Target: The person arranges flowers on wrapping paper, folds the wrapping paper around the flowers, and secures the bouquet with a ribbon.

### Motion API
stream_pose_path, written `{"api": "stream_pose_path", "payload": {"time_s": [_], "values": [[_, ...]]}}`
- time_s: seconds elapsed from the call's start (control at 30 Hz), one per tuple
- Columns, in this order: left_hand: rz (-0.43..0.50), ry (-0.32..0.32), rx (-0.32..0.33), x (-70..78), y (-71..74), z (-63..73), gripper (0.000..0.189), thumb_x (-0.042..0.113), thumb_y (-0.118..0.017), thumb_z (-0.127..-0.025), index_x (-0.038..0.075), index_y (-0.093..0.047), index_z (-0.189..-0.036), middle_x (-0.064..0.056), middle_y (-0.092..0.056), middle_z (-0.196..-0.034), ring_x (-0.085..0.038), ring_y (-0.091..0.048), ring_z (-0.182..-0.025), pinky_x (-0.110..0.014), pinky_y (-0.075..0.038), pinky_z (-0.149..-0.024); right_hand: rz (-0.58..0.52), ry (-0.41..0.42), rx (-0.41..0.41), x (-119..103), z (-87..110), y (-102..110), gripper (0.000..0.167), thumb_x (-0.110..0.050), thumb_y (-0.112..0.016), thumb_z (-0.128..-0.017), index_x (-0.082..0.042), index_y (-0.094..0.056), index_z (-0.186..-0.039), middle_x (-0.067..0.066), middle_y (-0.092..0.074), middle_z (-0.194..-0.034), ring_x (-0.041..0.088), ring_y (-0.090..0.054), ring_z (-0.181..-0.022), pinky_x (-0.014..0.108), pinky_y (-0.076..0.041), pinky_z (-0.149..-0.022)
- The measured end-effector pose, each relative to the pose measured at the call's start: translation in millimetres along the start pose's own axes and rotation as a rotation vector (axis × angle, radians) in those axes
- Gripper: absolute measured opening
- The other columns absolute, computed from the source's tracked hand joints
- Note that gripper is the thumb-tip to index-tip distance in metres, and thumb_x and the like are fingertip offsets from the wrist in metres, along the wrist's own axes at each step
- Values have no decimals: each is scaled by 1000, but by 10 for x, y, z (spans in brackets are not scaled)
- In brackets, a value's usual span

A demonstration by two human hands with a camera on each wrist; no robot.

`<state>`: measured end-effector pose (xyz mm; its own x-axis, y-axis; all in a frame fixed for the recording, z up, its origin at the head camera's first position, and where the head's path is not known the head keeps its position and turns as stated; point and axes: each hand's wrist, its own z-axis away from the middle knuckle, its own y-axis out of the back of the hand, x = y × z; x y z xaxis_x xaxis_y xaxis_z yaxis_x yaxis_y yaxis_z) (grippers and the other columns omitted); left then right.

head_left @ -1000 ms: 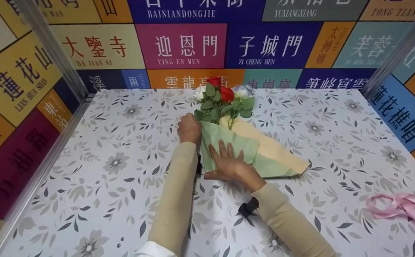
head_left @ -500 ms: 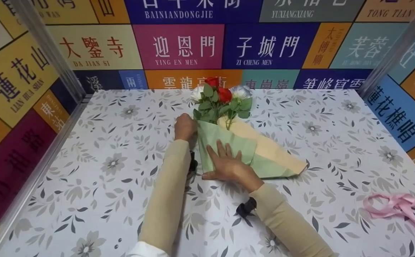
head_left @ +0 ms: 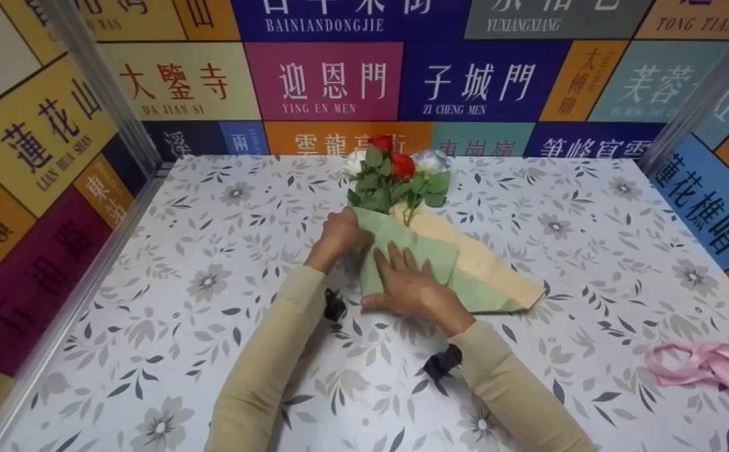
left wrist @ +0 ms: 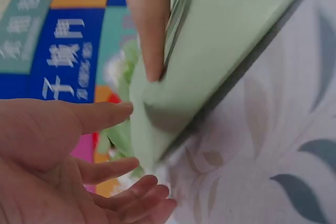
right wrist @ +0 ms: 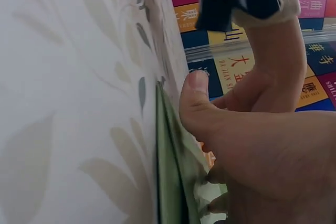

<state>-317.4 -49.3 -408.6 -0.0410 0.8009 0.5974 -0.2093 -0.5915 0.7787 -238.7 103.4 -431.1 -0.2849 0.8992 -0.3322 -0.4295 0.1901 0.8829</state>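
Observation:
A bouquet of red roses (head_left: 403, 166) and pale flowers (head_left: 431, 161) with green leaves lies on the table. Its stems run into green wrapping paper (head_left: 480, 294) with a cream side (head_left: 465, 242) turned outward at the right. My right hand (head_left: 411, 285) presses flat on the folded green paper, fingers spread. At the paper's left edge is my left hand (head_left: 345, 232). Its fingers (left wrist: 113, 170) are extended and slightly apart in the left wrist view, with the tips right at the paper's edge. The lower stems are hidden under the paper.
A tangle of pink ribbon (head_left: 709, 364) lies at the right side of the table. The table cover (head_left: 214, 351) has a grey leaf pattern. Colourful printed panels (head_left: 327, 81) stand behind the table and along both sides.
My left hand has moved right, onto the left edge of the green paper, and that edge is turned further inward. The right hand stays pressed on the paper.

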Motion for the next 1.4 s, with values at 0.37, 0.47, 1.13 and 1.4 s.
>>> {"api": "stream_pose_path", "payload": {"time_s": [0.37,0.47,1.13,1.4], "values": [[33,-209,-112,2,-181,373,39,20,-74,-91,-1,-65,-123,-19,-69,-119,-30,-67,-107,-39,-56,-91,29,26,59,212,278,87,91,-55,-62,-93,-11,-19,-161,22,1,-167,45,7,-154,70,2,-120],[39,-259,-155,35,-234,477,33,18,-73,-91,0,-67,-119,-18,-71,-115,-29,-68,-102,-38,-57,-86,26,44,102,346,396,65,87,-51,-64,-93,-12,-24,-159,23,-2,-167,47,6,-153,70,4,-119],[-203,-413,-191,304,-619,797,22,22,-71,-93,5,-77,-106,-10,-72,-105,-27,-60,-102,-37,-51,-91,140,244,319,971,904,-60,48,-25,-65,-97,-13,-57,-142,16,-43,-156,49,-24,-149,74,-14,-116],[-425,-481,-120,358,-730,812,16,19,-77,-85,4,-76,-82,-12,-68,-93,-27,-63,-87,-37,-54,-75,137,236,287,1005,905,-89,44,-20,-61,-99,-12,-57,-142,19,-46,-154,54,-28,-145,77,-19,-112]]}}
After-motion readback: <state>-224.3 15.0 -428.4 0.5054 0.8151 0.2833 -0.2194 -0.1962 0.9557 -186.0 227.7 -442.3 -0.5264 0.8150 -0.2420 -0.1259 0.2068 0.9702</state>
